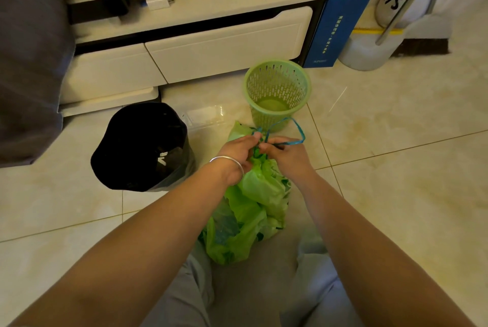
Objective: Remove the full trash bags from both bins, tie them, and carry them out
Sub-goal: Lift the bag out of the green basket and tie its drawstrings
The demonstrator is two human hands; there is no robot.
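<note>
Both hands were pinched shut on the blue drawstring (287, 131) at the gathered neck of the green trash bag (250, 210): the left hand (239, 151) held the cord close to the bunched plastic, and the right hand (284, 153) held the other strand just beside it, a loop of cord arching up and over toward the green bin (277, 91). From the head view, the one view there was, the green trash bag sat on the tiled floor (396, 168) between the person's knees, near the front of the white cabinet (227, 44). That slatted green bin stood empty just beyond it. The black bin (140, 147) stood to the left with its black liner apparently not yet pulled. The knot looked half formed, though the fingers hid the crossing itself. To finish it well, my judgement was that the neck should be kept cinched tight with one hand while the other drew the loop through, pulling evenly on both strands so the thin cord would not slip or cut the plastic. A loose neck would risk spilling on the way out.
</note>
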